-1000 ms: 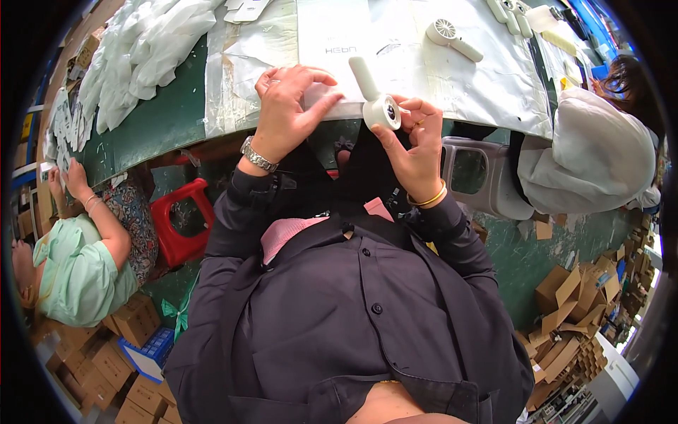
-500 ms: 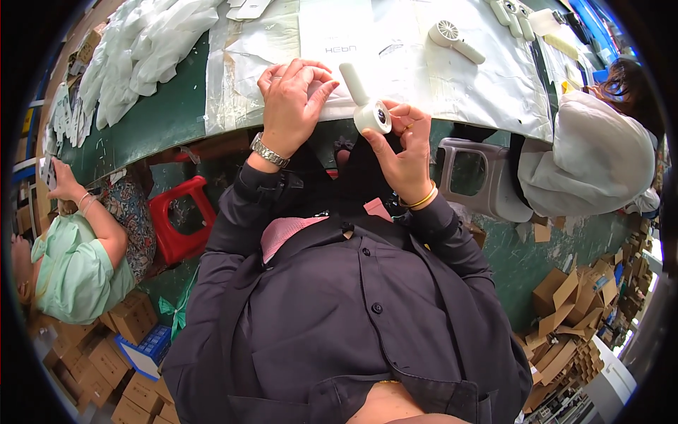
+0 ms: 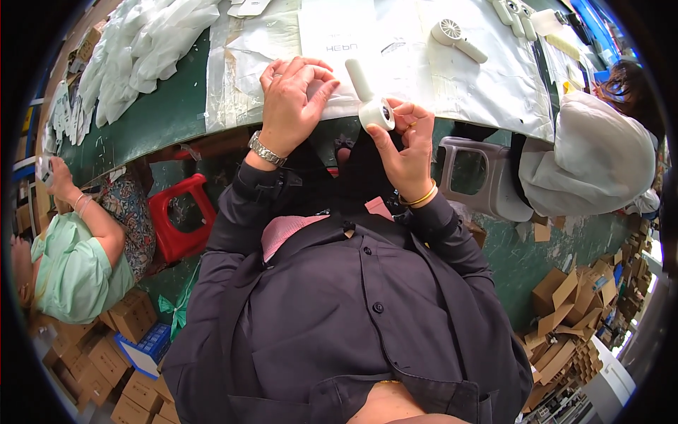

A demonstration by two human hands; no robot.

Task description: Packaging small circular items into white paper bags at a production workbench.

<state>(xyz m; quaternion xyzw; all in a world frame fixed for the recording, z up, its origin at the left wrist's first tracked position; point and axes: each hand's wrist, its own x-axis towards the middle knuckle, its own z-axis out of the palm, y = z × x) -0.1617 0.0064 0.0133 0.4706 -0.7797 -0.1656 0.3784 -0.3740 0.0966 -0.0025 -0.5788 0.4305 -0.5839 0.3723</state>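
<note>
My right hand grips a small white hand-held fan by its round head, the handle pointing away toward the table. My left hand rests with spread fingers on a white sheet at the near edge of the green table; its fingertips pinch something small and white that I cannot make out. A metal watch sits on the left wrist, a gold bangle on the right.
Another white fan lies further back on plastic sheeting. White bags pile at the table's left. A person in green sits at left by a red stool; a person in white at right by a grey stool. Cardboard boxes crowd the floor.
My right hand has tilted and lifted the fan slightly, moving it a little toward the table. My left hand has shifted up onto the white sheet.
</note>
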